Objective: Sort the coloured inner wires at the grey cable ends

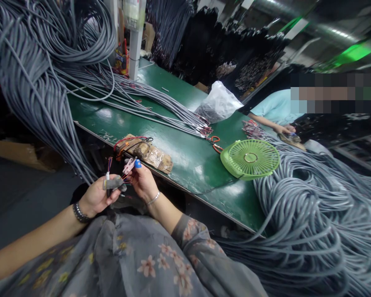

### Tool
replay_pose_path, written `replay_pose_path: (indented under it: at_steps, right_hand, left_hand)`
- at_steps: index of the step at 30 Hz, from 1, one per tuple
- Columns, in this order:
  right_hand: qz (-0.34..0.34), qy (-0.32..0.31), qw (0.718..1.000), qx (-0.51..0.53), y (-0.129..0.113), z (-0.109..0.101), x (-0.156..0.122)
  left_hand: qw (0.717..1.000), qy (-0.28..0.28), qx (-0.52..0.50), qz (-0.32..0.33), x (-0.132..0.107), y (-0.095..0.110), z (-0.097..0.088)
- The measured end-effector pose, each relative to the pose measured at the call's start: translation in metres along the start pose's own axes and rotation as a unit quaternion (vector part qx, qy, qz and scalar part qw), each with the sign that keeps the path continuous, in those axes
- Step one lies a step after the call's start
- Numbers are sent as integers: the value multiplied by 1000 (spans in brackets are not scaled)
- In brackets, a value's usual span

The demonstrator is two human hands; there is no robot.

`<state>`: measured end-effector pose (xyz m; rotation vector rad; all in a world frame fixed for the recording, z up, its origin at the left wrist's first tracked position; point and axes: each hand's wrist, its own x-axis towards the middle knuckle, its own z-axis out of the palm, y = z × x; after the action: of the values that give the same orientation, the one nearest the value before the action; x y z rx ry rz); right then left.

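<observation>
Low at the table's front edge, my left hand (pixel 97 194) is closed around a grey cable end (pixel 107 177), with thin coloured wires fanning out above it. Grey wrapping covers some of its fingers. My right hand (pixel 144 183), a blue cover on one fingertip, pinches a small pinkish-white piece (pixel 129 166) with thin red and dark wires below it; its exact kind is too small to tell. Both hands are close together, nearly touching. Just beyond them, a worn, tape-wrapped wooden block (pixel 154 154) lies on the green table (pixel 185 161), red wire and orange-handled pliers or cutters beside it.
Grey cable bundles hang over the table's left end (pixel 34 74) and heap up at right (pixel 309 206). More cables (pixel 160 109) lie across the tabletop. A green fan (pixel 250 159), orange-handled scissors (pixel 215 142) and a plastic bag (pixel 219 101) stand near. A co-worker (pixel 275 107) works opposite.
</observation>
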<state>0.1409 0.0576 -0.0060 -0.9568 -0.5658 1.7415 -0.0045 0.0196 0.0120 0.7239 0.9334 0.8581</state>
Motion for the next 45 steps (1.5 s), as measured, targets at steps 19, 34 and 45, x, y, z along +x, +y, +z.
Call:
replay_pose_path:
  at_steps: [19, 34, 45]
  right_hand:
    - [117, -51, 992, 11, -10, -5, -2]
    - [96, -142, 968, -184, -7, -18, -23]
    - [48, -145, 961, -229, -3, -19, -30]
  left_hand:
    - [999, 13, 44, 4, -10, -2, 0]
    - [982, 42, 179, 33, -22, -6, -2]
    - [972, 47, 229, 24, -26, -5, 0]
